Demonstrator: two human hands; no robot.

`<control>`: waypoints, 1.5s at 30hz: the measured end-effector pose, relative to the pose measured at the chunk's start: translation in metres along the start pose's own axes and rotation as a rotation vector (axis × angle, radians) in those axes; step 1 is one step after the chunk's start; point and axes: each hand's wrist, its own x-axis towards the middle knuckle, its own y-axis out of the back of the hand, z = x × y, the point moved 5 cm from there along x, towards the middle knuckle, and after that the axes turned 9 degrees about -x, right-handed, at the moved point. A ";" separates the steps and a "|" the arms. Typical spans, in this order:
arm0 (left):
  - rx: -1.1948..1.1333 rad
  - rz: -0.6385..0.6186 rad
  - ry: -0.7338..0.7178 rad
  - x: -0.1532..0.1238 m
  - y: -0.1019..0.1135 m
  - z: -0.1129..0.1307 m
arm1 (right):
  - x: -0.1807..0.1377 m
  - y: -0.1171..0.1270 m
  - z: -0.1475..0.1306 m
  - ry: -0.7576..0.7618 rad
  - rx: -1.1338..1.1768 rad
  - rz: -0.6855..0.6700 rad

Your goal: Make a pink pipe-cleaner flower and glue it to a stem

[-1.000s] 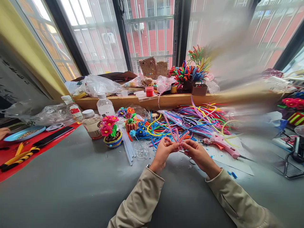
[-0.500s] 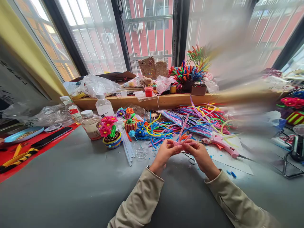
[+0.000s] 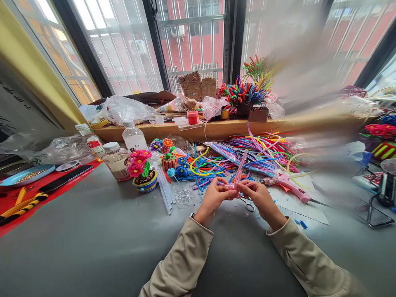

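My left hand [image 3: 215, 197] and my right hand [image 3: 257, 199] meet above the grey table, both closed on pink pipe cleaners [image 3: 240, 167]. Two pink ends stick up between the hands, close together, and a bent pink part shows below the fingertips. My fingers hide some of the piece. Beyond the hands spreads a heap of coloured pipe cleaners [image 3: 262, 142]. Just under my right hand, the scissors' handle [image 3: 249, 207] pokes out. A pink glue gun [image 3: 289, 186] lies to the right of that hand on white paper.
Left of my hands stand a clear round dish [image 3: 182, 194], glue sticks [image 3: 165, 189], a pot of pink pipe-cleaner flowers [image 3: 144, 181] and bottles [image 3: 116, 163]. A phone [image 3: 66, 178] lies on red cloth. The wooden sill [image 3: 173, 133] bounds the back.
The pink ends have come together and now point upward, where before one leaned out to the right. A bent pink part now shows below my fingers. Both hands stay nearly in place.
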 end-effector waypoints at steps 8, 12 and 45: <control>-0.066 0.019 0.096 -0.004 0.002 -0.002 | 0.002 -0.006 0.008 -0.097 0.199 -0.051; -0.183 0.085 0.126 -0.006 0.004 -0.002 | 0.002 -0.004 0.010 -0.111 0.335 -0.030; -0.235 0.090 0.097 -0.007 0.002 0.000 | 0.003 0.014 0.003 -0.013 0.258 0.163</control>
